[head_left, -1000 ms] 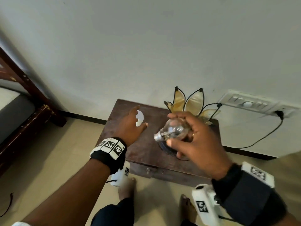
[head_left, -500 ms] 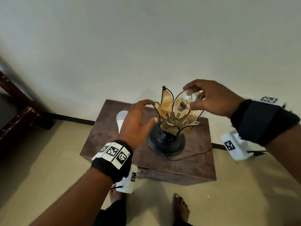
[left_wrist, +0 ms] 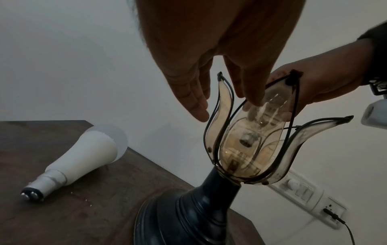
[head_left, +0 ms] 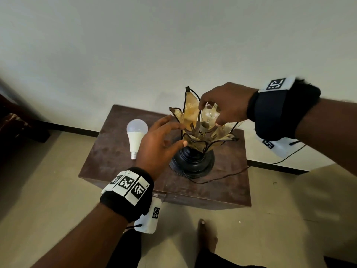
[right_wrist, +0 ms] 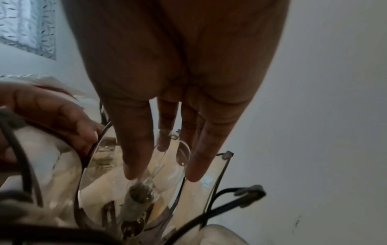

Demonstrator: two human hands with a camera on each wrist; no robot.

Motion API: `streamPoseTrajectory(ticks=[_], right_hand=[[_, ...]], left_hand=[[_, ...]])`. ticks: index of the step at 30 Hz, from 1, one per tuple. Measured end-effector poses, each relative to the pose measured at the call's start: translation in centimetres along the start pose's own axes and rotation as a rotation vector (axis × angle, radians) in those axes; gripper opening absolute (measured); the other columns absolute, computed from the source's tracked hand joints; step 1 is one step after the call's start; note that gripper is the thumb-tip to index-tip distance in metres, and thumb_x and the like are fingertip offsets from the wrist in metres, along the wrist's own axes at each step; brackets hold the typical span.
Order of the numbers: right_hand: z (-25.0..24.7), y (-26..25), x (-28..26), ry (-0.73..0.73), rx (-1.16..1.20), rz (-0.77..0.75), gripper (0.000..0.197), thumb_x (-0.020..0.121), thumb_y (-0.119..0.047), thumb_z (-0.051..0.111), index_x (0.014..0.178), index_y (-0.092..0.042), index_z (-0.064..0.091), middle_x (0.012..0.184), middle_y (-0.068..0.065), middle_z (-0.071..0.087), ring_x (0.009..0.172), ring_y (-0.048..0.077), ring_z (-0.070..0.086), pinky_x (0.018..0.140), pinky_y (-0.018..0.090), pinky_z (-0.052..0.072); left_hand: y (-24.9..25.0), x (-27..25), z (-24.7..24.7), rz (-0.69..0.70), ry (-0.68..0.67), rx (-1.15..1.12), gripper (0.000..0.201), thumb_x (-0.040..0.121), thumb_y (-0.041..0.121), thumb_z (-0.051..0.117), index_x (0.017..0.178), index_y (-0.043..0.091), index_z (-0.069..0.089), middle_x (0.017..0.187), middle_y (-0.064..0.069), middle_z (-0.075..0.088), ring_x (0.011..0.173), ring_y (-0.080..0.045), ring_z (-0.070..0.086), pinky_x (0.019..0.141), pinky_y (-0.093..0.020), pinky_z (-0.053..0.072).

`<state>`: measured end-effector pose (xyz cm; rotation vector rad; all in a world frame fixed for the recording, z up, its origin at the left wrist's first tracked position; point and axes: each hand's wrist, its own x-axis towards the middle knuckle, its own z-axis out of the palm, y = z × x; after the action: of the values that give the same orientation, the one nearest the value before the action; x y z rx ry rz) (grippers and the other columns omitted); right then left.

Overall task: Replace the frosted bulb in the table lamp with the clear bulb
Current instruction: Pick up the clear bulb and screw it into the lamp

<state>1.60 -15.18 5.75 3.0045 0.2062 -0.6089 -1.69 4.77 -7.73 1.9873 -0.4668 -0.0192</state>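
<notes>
The table lamp (head_left: 193, 161) has a black base and amber petal shade (left_wrist: 222, 116) and stands on a brown table (head_left: 116, 161). My right hand (head_left: 210, 114) reaches in from above and grips the clear bulb (head_left: 207, 118) inside the petals, its cap down at the socket. The right wrist view shows the fingertips (right_wrist: 132, 172) round the clear bulb (right_wrist: 167, 165). My left hand (head_left: 176, 130) is open beside the shade, its thumb against a petal. The frosted bulb (head_left: 137, 138) lies on its side on the table, left of the lamp.
The lamp's cord (head_left: 222, 177) trails over the table's right side. A wall switch and socket panel (left_wrist: 310, 197) with a plug sits behind the lamp. A dark wooden frame (head_left: 17, 124) stands at far left. My bare feet (head_left: 206, 238) are below the table's front edge.
My right hand brought the clear bulb up over the lamp and lowered it between the petals. My left hand left the frosted bulb on the table and moved to the shade.
</notes>
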Motion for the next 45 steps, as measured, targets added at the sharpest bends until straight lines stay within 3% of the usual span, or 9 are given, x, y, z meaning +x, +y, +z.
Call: streamPoseTrajectory(ticks=[4, 7, 11, 17, 22, 27, 32, 39, 45], right_hand=[[0.4, -0.3, 0.4, -0.032, -0.078, -0.004, 0.055, 0.076, -0.005, 0.071, 0.124, -0.027, 0.057, 0.125, 0.001, 0.062, 0.096, 0.021, 0.056, 0.087, 0.04, 0.055], [0.6, -0.3, 0.5, -0.054, -0.098, 0.007, 0.055, 0.074, -0.013, 0.077, 0.124, -0.026, 0.056, 0.122, 0.002, 0.062, 0.095, 0.022, 0.054, 0.086, 0.038, 0.053], [1.0, -0.4, 0.8, -0.048, -0.127, 0.001, 0.055, 0.074, -0.016, 0.077, 0.124, -0.028, 0.056, 0.12, 0.002, 0.062, 0.105, 0.026, 0.058, 0.086, 0.04, 0.053], [0.9, -0.4, 0.7, -0.063, -0.131, -0.066, 0.062, 0.078, -0.002, 0.063, 0.125, -0.042, 0.053, 0.114, 0.001, 0.057, 0.104, 0.027, 0.057, 0.085, 0.046, 0.053], [0.3, -0.1, 0.5, -0.085, -0.048, -0.1, 0.046, 0.082, -0.025, 0.071, 0.124, -0.039, 0.06, 0.107, -0.005, 0.051, 0.102, 0.015, 0.049, 0.094, 0.036, 0.045], [0.5, 0.6, 0.5, -0.075, -0.05, -0.119, 0.053, 0.087, -0.024, 0.069, 0.136, -0.036, 0.053, 0.132, 0.0, 0.058, 0.119, 0.02, 0.052, 0.094, 0.031, 0.038], [0.9, 0.7, 0.9, -0.066, -0.08, -0.091, 0.059, 0.081, -0.026, 0.076, 0.135, -0.028, 0.053, 0.131, -0.001, 0.06, 0.091, 0.01, 0.044, 0.09, 0.031, 0.043], [1.2, 0.4, 0.9, -0.067, -0.111, -0.096, 0.063, 0.074, -0.023, 0.081, 0.131, -0.03, 0.054, 0.12, -0.002, 0.063, 0.09, 0.013, 0.05, 0.089, 0.039, 0.052], [1.1, 0.6, 1.1, -0.073, -0.114, -0.071, 0.062, 0.07, -0.021, 0.084, 0.126, -0.022, 0.058, 0.118, -0.002, 0.063, 0.087, 0.013, 0.051, 0.088, 0.035, 0.05]], left_hand=[[0.1, 0.0, 0.2, -0.005, -0.01, -0.04, 0.033, 0.082, 0.019, 0.076, 0.112, 0.03, 0.069, 0.145, 0.001, 0.048, 0.124, 0.011, 0.038, 0.08, 0.005, 0.043], [0.2, 0.0, 0.4, 0.016, -0.008, -0.031, 0.032, 0.083, 0.016, 0.075, 0.112, 0.027, 0.069, 0.143, 0.001, 0.049, 0.112, 0.029, 0.035, 0.077, 0.008, 0.04], [0.3, 0.0, 0.7, 0.016, 0.016, -0.022, 0.031, 0.082, 0.014, 0.076, 0.111, 0.023, 0.071, 0.141, -0.003, 0.052, 0.114, 0.021, 0.038, 0.077, 0.011, 0.033], [0.0, -0.1, 1.0, 0.015, 0.01, -0.027, 0.03, 0.082, 0.014, 0.076, 0.111, 0.022, 0.071, 0.142, -0.005, 0.052, 0.105, 0.041, 0.031, 0.076, 0.012, 0.032], [-0.1, 0.1, 1.1, 0.016, 0.015, -0.015, 0.028, 0.082, 0.019, 0.076, 0.11, 0.022, 0.072, 0.142, -0.004, 0.053, 0.106, 0.035, 0.033, 0.077, 0.012, 0.032], [-0.2, 0.4, 1.1, 0.023, 0.033, 0.006, 0.026, 0.081, 0.025, 0.076, 0.106, 0.029, 0.071, 0.138, 0.001, 0.057, 0.121, 0.012, 0.041, 0.089, 0.004, 0.034], [-0.3, 0.5, 1.2, 0.014, 0.035, -0.05, 0.024, 0.08, 0.024, 0.076, 0.104, 0.028, 0.072, 0.134, -0.001, 0.061, 0.1, 0.032, 0.046, 0.086, 0.002, 0.043], [0.3, 0.5, 1.4, -0.016, 0.047, -0.155, 0.019, 0.081, 0.014, 0.075, 0.1, 0.018, 0.074, 0.109, 0.019, 0.065, 0.092, 0.02, 0.06, 0.078, 0.001, 0.045], [0.0, 0.5, 1.5, -0.021, 0.044, -0.1, 0.019, 0.083, 0.019, 0.074, 0.101, 0.023, 0.074, 0.105, 0.014, 0.072, 0.097, 0.008, 0.065, 0.084, -0.003, 0.046]])
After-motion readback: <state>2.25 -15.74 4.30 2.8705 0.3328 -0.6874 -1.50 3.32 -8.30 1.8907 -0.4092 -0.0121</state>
